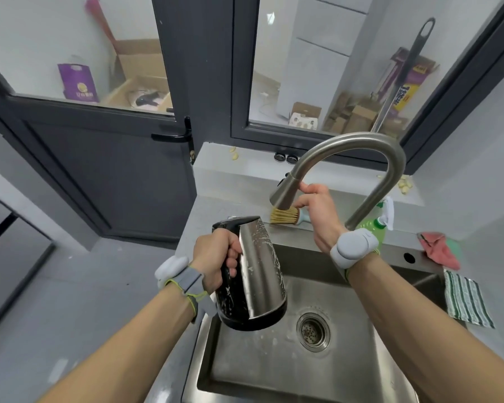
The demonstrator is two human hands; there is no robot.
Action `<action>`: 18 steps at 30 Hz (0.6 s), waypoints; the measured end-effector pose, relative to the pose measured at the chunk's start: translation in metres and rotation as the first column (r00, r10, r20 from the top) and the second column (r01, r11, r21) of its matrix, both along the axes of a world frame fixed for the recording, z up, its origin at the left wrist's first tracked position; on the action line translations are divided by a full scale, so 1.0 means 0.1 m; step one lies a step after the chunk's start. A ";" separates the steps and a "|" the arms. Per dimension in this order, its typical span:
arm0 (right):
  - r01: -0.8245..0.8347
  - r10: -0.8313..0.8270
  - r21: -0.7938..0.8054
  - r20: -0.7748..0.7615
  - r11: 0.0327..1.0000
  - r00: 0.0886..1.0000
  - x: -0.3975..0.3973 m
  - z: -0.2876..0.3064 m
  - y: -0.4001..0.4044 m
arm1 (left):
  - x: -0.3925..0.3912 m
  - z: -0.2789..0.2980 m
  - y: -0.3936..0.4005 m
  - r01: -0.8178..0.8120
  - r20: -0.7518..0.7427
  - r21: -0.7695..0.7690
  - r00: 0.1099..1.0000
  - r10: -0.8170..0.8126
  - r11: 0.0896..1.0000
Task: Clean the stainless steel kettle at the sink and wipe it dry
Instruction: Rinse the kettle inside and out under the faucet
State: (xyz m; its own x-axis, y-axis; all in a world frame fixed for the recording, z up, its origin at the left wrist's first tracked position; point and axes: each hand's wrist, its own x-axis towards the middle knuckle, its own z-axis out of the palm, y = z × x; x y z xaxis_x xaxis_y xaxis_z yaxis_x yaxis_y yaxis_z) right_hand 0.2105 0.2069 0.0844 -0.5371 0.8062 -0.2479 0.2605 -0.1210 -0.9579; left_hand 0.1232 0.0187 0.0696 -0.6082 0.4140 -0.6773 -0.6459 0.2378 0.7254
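While the left hand (216,257) curls its fingers (232,261) round the black handle of the stainless steel kettle (256,271), the kettle hangs tilted above the left part of the sink (274,379), its black base lowest and its top leaning up and away. White soapy streaks run down its steel side and handle. The left forearm reaches in from the lower left, a grey strap with a white unit round the wrist.

The right hand (317,210) is raised higher, at the head of the faucet (346,146). Its thumb lies against the upper side of the spray head and a forefinger reaches under it, so the fingers pinch the head lightly; the other fingers are hidden behind the palm. The right wrist carries a white unit too, and it covers the foot of the faucet's arched neck.

Below, the drain (313,330) sits to the right of the kettle's base, with foam flecks on the basin floor. Behind the spray head a brush (284,215) with yellow bristles lies on the tabletop (216,205), partly screened by the right hand. A green bottle (376,228) stands beside the faucet's foot. Farther right a pink cloth (438,248) lies bunched on the sink's back ledge, and a green striped cloth (466,299) drapes over the sink's right edge. A dark door (105,170) and window frames close the background.
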 end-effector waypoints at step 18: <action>0.062 -0.062 0.024 -0.008 0.998 0.998 1.34 0.02 -0.07 | 0.91 -0.01 0.23 0.052 -0.002 -0.038 0.999 -0.052 0.998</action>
State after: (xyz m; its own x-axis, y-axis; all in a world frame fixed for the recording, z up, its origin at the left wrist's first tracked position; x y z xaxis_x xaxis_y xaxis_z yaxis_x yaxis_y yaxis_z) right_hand 0.3447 0.2004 0.0865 -0.4873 0.8440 -0.2239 0.2463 -0.1131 -0.9626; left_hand 0.2140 0.0422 0.0685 -0.5886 0.4188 -0.6915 -0.6301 0.2983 0.7170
